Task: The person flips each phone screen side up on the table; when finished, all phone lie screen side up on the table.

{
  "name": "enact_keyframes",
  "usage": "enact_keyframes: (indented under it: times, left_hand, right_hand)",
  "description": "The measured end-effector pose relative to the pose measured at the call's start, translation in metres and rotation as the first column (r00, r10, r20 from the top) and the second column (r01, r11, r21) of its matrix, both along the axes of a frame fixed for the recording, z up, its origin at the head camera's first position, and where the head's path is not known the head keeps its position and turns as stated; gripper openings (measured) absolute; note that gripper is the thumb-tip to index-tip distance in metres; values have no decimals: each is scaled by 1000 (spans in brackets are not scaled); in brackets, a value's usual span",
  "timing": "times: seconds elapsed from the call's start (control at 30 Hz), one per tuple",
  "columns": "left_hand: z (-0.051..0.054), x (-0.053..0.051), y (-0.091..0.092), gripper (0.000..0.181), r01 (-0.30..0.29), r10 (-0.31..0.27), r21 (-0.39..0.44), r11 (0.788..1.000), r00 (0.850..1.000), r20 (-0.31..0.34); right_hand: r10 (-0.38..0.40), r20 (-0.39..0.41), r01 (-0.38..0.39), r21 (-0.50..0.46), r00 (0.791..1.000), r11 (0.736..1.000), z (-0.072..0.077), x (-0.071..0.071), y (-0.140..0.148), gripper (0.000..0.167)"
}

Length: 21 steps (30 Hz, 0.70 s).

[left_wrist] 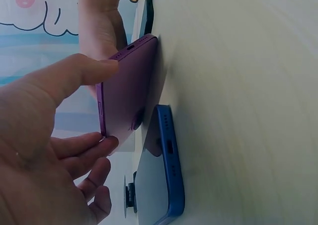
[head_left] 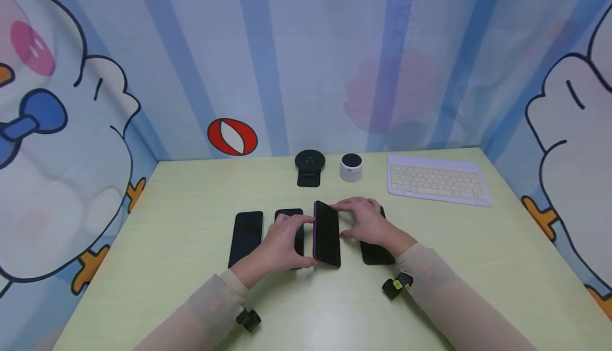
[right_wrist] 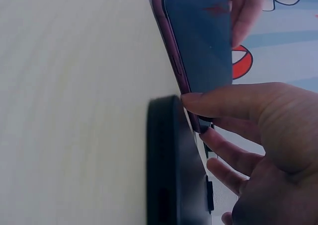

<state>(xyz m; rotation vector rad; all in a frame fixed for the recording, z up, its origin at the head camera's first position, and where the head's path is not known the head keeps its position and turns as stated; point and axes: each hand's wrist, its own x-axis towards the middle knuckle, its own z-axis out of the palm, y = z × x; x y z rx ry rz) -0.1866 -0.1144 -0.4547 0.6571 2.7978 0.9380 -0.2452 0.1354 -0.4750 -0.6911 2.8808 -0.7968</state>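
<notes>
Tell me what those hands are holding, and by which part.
The purple phone: the left hand grips its raised side, thumb at the port-end corner, fingers toward the other end; the right hand holds its opposite side near the far corner.

place: booth-like tabletop setup | cartoon-printed curtain (head_left: 315, 48) on three sides | pale table (head_left: 191, 191)

On my screen a white keyboard (head_left: 437, 181) sits toward the desk's (head_left: 186, 197) far right, with a black-topped white cylinder (head_left: 351, 170) left of it, then a round-headed black stand (head_left: 309, 168). Behind hangs a blue-striped backdrop (head_left: 311, 64) (I like its cartoon figures (head_left: 91, 191)).
</notes>
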Motion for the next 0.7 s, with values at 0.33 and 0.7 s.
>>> enact_keyframes:
  times: [0.33, 0.7]
  left_hand:
    - [-12, -8, 10, 86, 3, -6, -123, 992, 1000, -26]
    - [-14, -10, 19, 89, 6, -27, -249, 969, 996, -82]
  right_hand:
    - [25, 50, -26, 29, 998, 999, 4, -8, 13, 66]
    - [47, 65, -50, 48, 997, 998, 6, -16, 11, 66]
